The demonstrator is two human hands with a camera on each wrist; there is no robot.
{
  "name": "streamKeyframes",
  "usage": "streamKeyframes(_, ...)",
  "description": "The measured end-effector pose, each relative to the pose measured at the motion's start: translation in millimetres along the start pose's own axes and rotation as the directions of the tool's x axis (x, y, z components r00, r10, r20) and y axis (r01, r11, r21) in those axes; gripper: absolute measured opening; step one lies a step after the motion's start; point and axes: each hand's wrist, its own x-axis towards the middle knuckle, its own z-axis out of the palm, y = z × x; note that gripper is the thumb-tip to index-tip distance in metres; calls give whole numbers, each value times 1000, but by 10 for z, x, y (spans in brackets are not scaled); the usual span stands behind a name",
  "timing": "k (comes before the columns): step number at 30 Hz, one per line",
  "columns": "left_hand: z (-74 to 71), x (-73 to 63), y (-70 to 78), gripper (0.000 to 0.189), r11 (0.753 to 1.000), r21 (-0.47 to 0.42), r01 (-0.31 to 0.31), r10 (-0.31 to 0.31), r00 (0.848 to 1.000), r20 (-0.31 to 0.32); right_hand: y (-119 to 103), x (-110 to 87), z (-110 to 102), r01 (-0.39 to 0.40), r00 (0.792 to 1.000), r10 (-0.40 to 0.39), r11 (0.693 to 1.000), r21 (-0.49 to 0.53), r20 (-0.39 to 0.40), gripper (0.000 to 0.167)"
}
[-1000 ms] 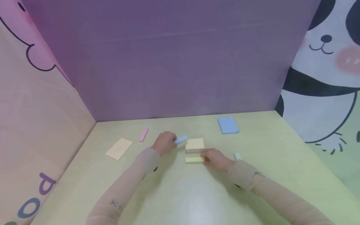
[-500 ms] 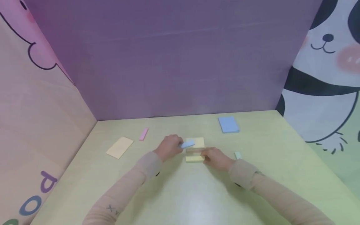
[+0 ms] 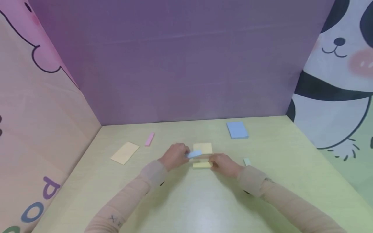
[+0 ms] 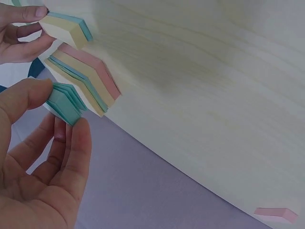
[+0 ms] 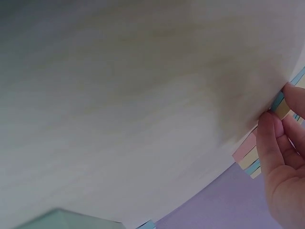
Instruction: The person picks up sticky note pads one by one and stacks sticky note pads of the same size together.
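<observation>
My left hand [image 3: 174, 156] pinches a small light blue sticky-note pad [image 4: 66, 104] between thumb and fingertips; its sheets are slightly fanned. That pad hovers above a stack of larger sticky-note pads [image 3: 204, 147], partly covering it in the head view. Layers of pink, yellow, blue and green show along the stack's side in the left wrist view. On the stack's near side, my right hand [image 3: 225, 165] pinches the right end of a narrow yellow pad [image 4: 64, 31] with a blue layer along one face. The right wrist view partly hides this pad behind the fingers.
On the left lie a pink strip pad [image 3: 150, 139] and a pale yellow rectangular pad [image 3: 125, 153]. A blue square pad [image 3: 237, 130] lies at the back right. A small pale green pad [image 3: 246, 161] sits by the right sleeve. A purple wall [image 3: 186, 71] backs the table.
My left hand has moved right and nearer to me, bringing the blue pad from beside the stack to over it. My right hand stays at the yellow pad.
</observation>
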Motion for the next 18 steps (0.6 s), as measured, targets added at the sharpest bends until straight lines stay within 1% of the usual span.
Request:
streamKeyframes(6, 13, -1, 6, 22, 1000, -13, 19, -18, 999, 37, -34, 2, -10, -30, 1000, 29, 1000, -9, -6, 11)
streamKeyframes(7, 18, -2, 4, 22, 1000, -11, 19, -18, 999, 40, -34, 2, -11, -24, 1000, 24, 1000, -17, -7, 11)
streamKeyframes(12, 47, -12, -8, 21, 1000, 3, 8, -8, 999, 52, -32, -1, -10, -51, 999, 51, 999, -8, -1, 13)
streamKeyframes(14, 52, -21, -6, 22, 1000, -3, 3, -3, 998, 58, -32, -2, -10, -65, 998, 65, 998, 2, 7, 13)
streamKeyframes(18, 60, -26, 3, 22, 1000, -24, -6, 7, 997, 74, -33, 2, -13, -69, 998, 69, 998, 4, 13, 13)
